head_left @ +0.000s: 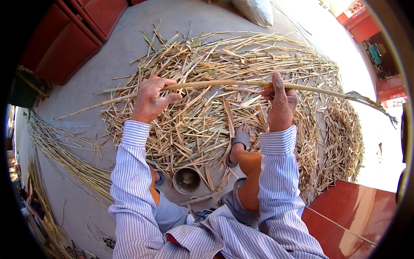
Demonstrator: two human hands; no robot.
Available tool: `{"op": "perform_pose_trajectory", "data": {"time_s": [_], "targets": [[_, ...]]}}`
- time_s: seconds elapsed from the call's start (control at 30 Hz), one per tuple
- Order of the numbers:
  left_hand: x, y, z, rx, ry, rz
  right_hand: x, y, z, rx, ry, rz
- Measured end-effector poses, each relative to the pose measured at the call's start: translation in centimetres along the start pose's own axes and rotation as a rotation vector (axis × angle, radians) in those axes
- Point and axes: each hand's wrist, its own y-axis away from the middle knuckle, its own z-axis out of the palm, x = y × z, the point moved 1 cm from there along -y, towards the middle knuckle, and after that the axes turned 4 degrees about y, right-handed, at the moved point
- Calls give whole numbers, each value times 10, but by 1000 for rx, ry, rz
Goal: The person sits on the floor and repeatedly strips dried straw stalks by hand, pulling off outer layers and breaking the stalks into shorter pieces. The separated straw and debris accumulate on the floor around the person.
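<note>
A long, dry reed stalk point(207, 83) runs crosswise in front of me, above a heap of loose stalks and leaf sheaths point(189, 121). Its thin end reaches far to the left; the right end carries a withered, leafy tip. My left hand point(153, 98) is curled round the stalk left of the middle, thumb off to one side; part of the stalk is hidden behind this hand. Further right, my right hand point(281, 101) grips it between an upright thumb and bent fingers. Between the hands, a tan sheath still covers part of the stalk.
A small metal pot point(186, 180) stands near my feet. Thin stripped stalks point(73, 157) lie bundled at left. Dark red cabinets point(64, 41) stand at far left, a pale sack point(255, 11) at the top. A red board point(345, 216) lies at lower right, beside more husks.
</note>
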Motion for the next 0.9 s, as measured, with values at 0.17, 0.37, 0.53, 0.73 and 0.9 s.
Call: {"op": "perform_pose_trajectory", "data": {"time_s": [0.17,0.37,0.53,0.73,0.9], "targets": [[1,-3,12,62,301,-65,-3,4,1,26,7,-33],[-21,0,-5,356,808,-457,3,-5,-13,6,10,36],[-31,1,-20,242,-36,-186,5,-18,-24,17,-145,20],[-18,4,-12,15,-111,-121,2,-27,-36,3,-319,-88],[0,-6,2,108,10,-91,-4,5,0,-407,-284,-20]]}}
